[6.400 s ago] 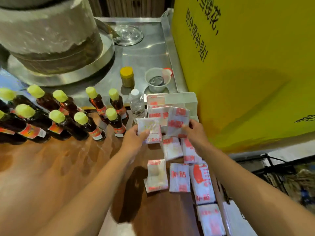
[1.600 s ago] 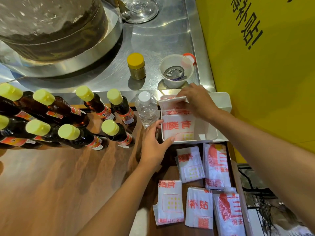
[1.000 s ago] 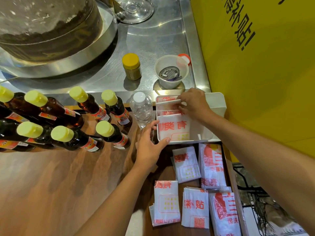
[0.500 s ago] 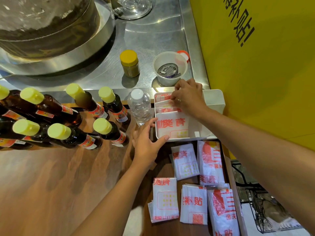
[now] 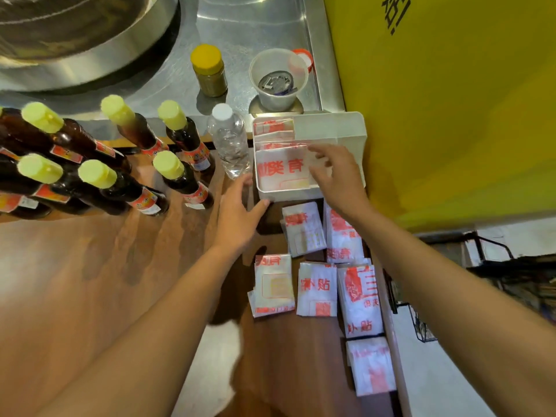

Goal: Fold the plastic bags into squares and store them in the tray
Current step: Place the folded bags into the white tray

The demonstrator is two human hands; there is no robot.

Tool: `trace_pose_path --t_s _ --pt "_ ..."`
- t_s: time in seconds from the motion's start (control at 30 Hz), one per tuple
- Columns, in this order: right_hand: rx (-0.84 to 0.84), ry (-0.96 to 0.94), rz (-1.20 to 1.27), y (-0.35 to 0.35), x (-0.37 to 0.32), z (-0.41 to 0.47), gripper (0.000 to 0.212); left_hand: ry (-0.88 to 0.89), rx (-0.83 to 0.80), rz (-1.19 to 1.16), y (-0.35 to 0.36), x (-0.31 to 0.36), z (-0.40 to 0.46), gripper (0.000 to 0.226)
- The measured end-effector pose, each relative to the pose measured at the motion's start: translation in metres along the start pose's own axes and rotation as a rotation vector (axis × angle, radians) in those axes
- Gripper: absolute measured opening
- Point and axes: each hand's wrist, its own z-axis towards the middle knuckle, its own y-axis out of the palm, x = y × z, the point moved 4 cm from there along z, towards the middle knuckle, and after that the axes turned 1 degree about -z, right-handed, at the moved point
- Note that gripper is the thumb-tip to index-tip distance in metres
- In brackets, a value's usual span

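With my right hand (image 5: pixel 337 179) hovering loose and empty over the tray (image 5: pixel 331 127), the 6 folded bags (image 5: pixel 304 233) on the wood lie just toward me from it, long axes running away from me. My left hand (image 5: pixel 237 218), fingers relaxed, touches the tray's corner; I judge the right nearer.

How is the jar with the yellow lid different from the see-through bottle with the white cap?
The jar is short and squat; the clear bottle is taller and slimmer. The jar has a yellow lid and brownish contents; the bottle has a white cap and looks see-through. The jar stands on the metal counter, the bottle beside the white tray. Both stand upright, capped.
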Motion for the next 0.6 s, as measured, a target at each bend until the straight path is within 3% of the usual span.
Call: trace_pose_path --t_s 0.13,0.3,0.4,0.5,0.6 --pt "0.034 0.150 0.061 -0.009 0.021 -0.086 0.019 -0.154 0.108 0.083 -0.007 -0.024 -0.052 0.032" --pt "-0.121 0.365 -0.046 0.018 0.061 -0.193 0.022 -0.399 0.161 0.072 -0.004 -0.047 -0.134 0.028" --pt "-0.129 0.455 -0.052 0.027 0.076 -0.231 0.023 -0.554 0.092 0.111 0.005 -0.066 -0.170 0.022" --pt "-0.126 0.466 -0.121 0.035 0.081 -0.246 0.029 -0.565 -0.012 0.120 0.017 -0.079 -0.185 0.038" --pt "-0.150 0.429 -0.231 0.046 0.077 -0.250 0.040 -0.557 -0.025 0.204 0.024 -0.073 -0.184 0.035"
